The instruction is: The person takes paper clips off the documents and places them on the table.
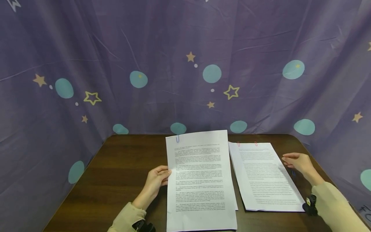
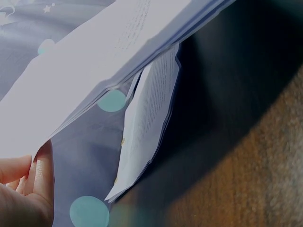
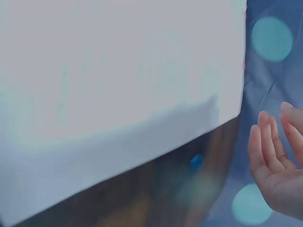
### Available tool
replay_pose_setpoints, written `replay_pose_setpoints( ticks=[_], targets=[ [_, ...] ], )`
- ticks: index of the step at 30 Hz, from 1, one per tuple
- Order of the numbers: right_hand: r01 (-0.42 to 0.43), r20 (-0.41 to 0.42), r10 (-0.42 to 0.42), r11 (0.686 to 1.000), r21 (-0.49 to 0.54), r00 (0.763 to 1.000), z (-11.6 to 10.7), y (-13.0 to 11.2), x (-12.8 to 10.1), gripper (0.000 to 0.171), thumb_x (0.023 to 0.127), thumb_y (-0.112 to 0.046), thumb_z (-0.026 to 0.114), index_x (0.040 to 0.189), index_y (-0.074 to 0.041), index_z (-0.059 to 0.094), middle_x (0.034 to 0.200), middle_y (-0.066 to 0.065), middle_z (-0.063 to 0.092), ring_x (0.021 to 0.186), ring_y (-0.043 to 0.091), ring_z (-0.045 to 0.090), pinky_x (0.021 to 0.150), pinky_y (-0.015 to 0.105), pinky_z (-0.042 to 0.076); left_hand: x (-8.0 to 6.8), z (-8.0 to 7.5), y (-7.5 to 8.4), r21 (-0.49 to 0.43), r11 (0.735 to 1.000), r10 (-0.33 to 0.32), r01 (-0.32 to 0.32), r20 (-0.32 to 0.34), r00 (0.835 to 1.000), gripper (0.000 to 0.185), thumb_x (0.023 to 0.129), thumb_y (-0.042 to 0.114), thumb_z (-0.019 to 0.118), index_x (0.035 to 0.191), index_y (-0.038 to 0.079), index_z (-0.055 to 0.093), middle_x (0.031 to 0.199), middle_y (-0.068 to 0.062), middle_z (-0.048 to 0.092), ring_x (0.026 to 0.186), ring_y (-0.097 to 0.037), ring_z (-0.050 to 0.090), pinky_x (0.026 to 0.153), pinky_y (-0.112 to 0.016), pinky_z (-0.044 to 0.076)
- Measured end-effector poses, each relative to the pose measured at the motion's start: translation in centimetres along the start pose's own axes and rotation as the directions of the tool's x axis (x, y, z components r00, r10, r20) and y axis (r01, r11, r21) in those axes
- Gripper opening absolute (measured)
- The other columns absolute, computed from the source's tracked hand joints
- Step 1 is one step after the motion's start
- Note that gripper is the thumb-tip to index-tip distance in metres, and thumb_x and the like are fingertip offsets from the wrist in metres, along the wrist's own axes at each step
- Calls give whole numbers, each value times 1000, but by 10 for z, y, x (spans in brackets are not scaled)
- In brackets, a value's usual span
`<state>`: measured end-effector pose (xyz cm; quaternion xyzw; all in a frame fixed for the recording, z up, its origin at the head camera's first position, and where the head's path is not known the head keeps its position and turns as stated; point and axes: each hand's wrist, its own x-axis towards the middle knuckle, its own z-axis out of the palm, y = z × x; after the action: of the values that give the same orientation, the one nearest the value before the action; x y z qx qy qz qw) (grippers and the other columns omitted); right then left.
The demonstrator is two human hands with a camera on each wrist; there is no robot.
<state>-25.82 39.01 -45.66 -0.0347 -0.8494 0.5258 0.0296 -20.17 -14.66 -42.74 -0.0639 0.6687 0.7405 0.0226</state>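
On table (image 1: 121, 167) | left hand (image 1: 155, 182) grip pinches clipped papers (image 1: 200, 180), long axis pointing away | right hand (image 1: 298, 162) spread, empty

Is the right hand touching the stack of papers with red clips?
Apart. In the right wrist view, the right hand is open, with dark table showing between its fingers and the edge of the paper stack.

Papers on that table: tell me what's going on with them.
A person sits at a dark table with two sets of printed pages. The left hand pinches the left edge of the nearer stack, which has a blue clip at its top left corner and is lifted off the wood on that side. The right hand hovers open beside the second stack, which lies flat with two red clips on its top edge. A small blue thing lies on the table near that hand.
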Motion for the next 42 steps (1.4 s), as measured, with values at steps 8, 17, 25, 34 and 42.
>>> replay_pose_setpoints(
  ticks=[8, 17, 25, 34, 42],
  targets=[
    [104, 6, -104, 992, -70, 995, 20, -5, 27, 45, 78, -29, 67, 106, 6, 59, 84, 5, 67, 68, 12, 64, 57, 29, 52, 2, -3, -3, -17, 1000, 22, -22, 28, 999, 10, 80, -7, 56, 90, -8, 56, 69, -2, 64, 56, -9, 60, 46, -19, 48],
    [274, 33, -273, 961, -27, 961, 46, -51, 28, 34, 82, -21, 64, 106, 2, 61, 94, 10, 65, 72, 12, 64, 61, 23, 51, 6, -4, -1, 0, 1000, -2, 2, 42, 999, 14, 80, -6, 57, 94, -10, 55, 70, -4, 64, 57, -10, 59, 47, -19, 48],
    [313, 61, -309, 945, -95, 949, 78, -171, -26, 30, 83, -15, 63, 103, 7, 60, 93, 22, 63, 71, 4, 61, 64, 21, 50, 9, -4, -3, 3, 1000, -9, 9, 62, 998, 16, 81, -5, 57, 95, -10, 55, 69, -3, 64, 55, -9, 58, 46, -19, 47],
    [337, 104, -329, 939, -67, 938, 106, -209, -30, 31, 81, -21, 65, 104, 0, 62, 96, 15, 63, 81, 21, 62, 70, 27, 50, 7, 2, -1, -36, 999, 0, 3, 84, 996, 18, 81, -6, 57, 97, -12, 54, 71, -4, 64, 56, -9, 59, 47, -19, 48],
    [393, 128, -383, 917, -63, 915, 134, -234, -29, 29, 81, -22, 65, 102, -3, 65, 97, 12, 64, 79, 19, 60, 64, 26, 48, 7, 8, -1, -37, 999, 7, -4, 104, 995, 17, 81, -5, 56, 96, -11, 54, 70, -2, 63, 56, -8, 58, 47, -18, 47]
  ],
)
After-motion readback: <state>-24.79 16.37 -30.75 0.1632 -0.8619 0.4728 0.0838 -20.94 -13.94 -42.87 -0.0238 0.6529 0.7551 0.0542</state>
